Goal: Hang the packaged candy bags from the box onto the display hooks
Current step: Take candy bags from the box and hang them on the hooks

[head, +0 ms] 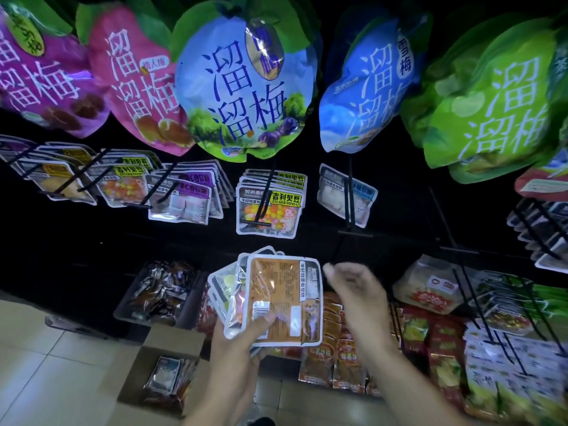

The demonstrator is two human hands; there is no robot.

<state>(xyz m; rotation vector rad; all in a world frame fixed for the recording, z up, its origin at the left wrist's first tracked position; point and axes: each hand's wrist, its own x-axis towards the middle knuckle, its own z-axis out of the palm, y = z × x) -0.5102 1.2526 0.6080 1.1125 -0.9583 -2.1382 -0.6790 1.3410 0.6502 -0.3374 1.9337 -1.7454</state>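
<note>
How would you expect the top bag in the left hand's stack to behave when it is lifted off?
The top bag looks glossy, so probably slippery. It seems thin and flat, so likely light and floppy.

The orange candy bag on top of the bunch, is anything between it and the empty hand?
No. The open right hand hovers just right of the orange candy bag, which the left hand grips with the stack; only dark shelf background shows in the gap.
</note>
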